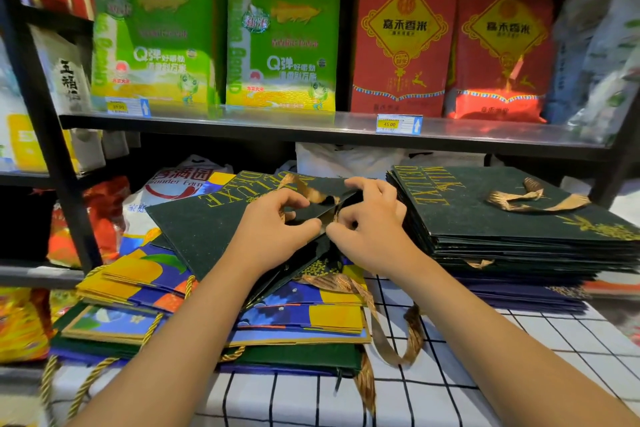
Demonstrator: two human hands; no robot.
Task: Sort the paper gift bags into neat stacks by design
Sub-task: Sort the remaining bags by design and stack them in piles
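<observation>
Centre of frame: both hands meet on one dark green gift bag (207, 229), gold "DELUXE" lettering on its face, lying tilted on top of the mixed pile. Left hand (277, 218) has fingers curled, pinching the bag's open top edge, thumb just short of the other hand's thumb. Right hand (370, 222) likewise curled round the same edge from the right side, fingers hooked over the rim. A gold ribbon handle (304, 187) loops up from the bag just above the left fingers. Right of frame: a neat stack of matching dark green bags (502, 218), same gold lettering on the top one, gold ribbon lying flat on it; a few purple bags (526, 295) lie under that stack. Lower left: an untidy pile of blue-and-yellow patterned bags (311, 315), overlapping at angles, with another green bag (294, 357) underneath and gold cord handles (86, 381) trailing off toward the bottom left corner. A second gold ribbon (388, 333) curls out of the pile onto the white checked cloth (450, 374) covering the surface, lower right. Upper half of frame: a shelf (242, 125) with two green rice sacks (280, 35) at upper left and centre, two red rice sacks (398, 31) at upper right, and a yellow price tag (398, 124) on the shelf edge.
</observation>
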